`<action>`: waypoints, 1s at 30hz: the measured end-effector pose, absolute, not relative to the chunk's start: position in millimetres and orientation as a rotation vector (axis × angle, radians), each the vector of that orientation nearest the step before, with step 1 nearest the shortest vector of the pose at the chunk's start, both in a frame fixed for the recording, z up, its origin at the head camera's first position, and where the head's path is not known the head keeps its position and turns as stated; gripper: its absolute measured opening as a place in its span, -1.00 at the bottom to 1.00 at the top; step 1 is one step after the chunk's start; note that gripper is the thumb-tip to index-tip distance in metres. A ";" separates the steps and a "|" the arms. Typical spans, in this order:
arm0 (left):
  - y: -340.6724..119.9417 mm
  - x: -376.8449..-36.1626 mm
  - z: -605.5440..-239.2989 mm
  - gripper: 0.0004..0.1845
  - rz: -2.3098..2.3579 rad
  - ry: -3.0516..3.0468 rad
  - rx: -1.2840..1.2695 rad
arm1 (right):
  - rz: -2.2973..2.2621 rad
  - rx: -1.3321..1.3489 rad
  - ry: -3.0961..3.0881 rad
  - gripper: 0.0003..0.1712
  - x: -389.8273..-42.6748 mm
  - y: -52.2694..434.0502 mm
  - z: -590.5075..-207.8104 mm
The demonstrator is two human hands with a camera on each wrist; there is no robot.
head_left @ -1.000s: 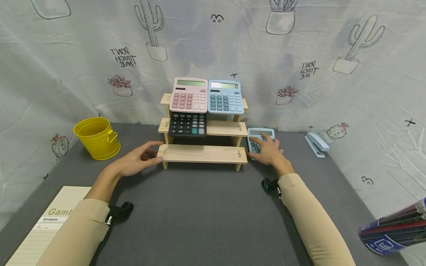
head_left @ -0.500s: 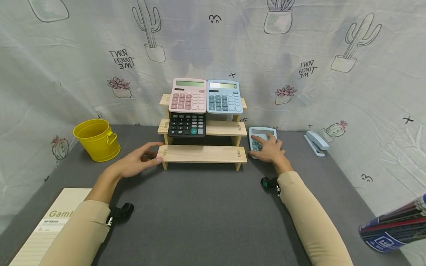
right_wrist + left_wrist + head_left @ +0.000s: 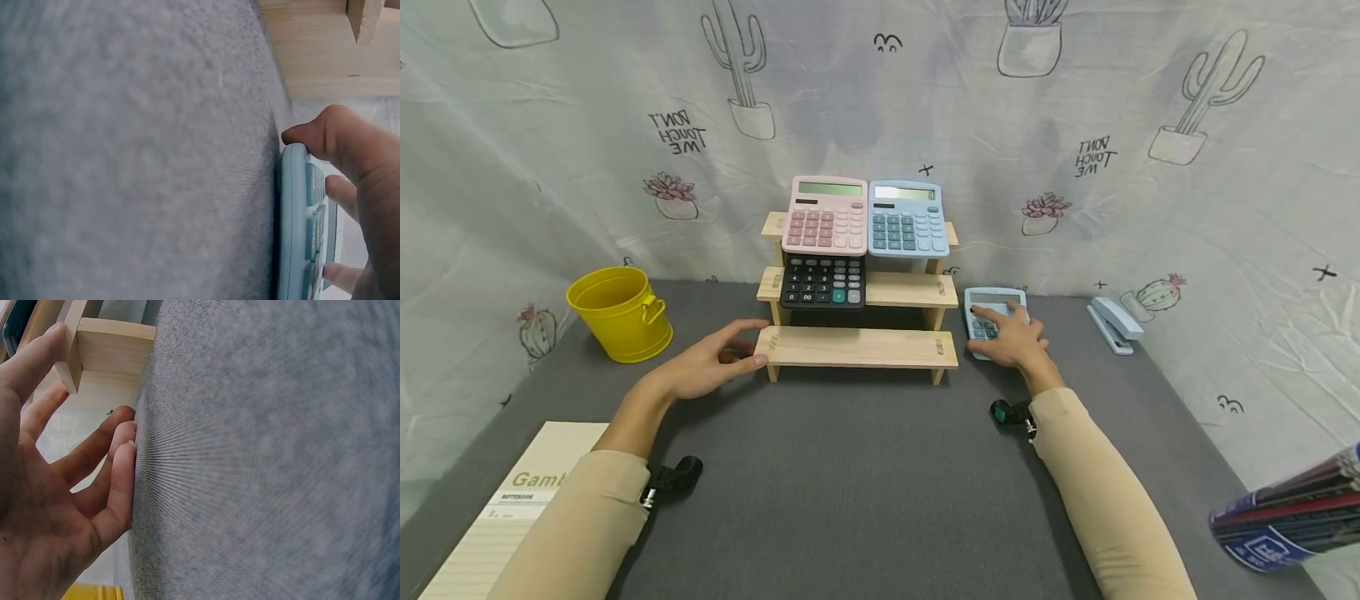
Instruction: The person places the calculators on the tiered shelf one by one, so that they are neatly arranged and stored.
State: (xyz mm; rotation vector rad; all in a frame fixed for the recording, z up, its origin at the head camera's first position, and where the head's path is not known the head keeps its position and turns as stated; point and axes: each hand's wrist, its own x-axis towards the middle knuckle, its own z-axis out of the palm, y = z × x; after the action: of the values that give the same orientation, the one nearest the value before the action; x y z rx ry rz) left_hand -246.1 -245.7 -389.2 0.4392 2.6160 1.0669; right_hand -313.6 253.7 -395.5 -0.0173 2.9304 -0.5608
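On the grey tabletop stands a three-step wooden shelf [image 3: 850,347]. My left hand [image 3: 711,362] holds the left end of its lowest board between thumb and index finger; in the left wrist view the other fingers lie loosely bent against the cloth. Beside the shelf's right end, my right hand [image 3: 1011,340] grips a small light-blue calculator [image 3: 995,296] lying flat. Its thumb [image 3: 306,134] hooks the calculator's edge, and other fingertips rest on its face, partly covering keys and display. A pink calculator [image 3: 825,215] and a larger blue calculator [image 3: 908,218] lean on the top step; a black calculator [image 3: 822,282] is on the middle step.
To the left are a yellow bucket [image 3: 625,321] and, partly under the left sleeve, a notebook [image 3: 512,500]. A light-blue stapler [image 3: 1114,325] lies at the right, with a pen holder full of pencils [image 3: 1277,521] nearer. A printed curtain [image 3: 850,100] hangs behind.
My right hand and the small blue calculator have slid slightly to the right, away from the shelf. The left hand stays at the shelf's left end.
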 end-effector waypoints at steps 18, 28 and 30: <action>-242.7 -246.7 -388.0 -0.22 1.069 2.613 0.454 | -0.433 0.001 3.118 -0.11 -302.5 260.9 -390.2; -243.5 -245.9 -387.7 -0.20 1.058 2.614 0.421 | -0.361 -0.040 3.179 -0.11 -292.3 262.9 -371.9; -244.2 -246.1 -388.1 -0.19 1.062 2.613 0.420 | -0.365 -0.060 3.195 -0.12 -288.6 262.4 -366.1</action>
State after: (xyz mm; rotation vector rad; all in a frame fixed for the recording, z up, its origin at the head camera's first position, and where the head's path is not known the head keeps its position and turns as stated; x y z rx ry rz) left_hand -246.1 -244.2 -388.1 0.4203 2.6128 1.0616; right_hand -288.6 262.4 -366.1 -0.0604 3.1947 -0.3653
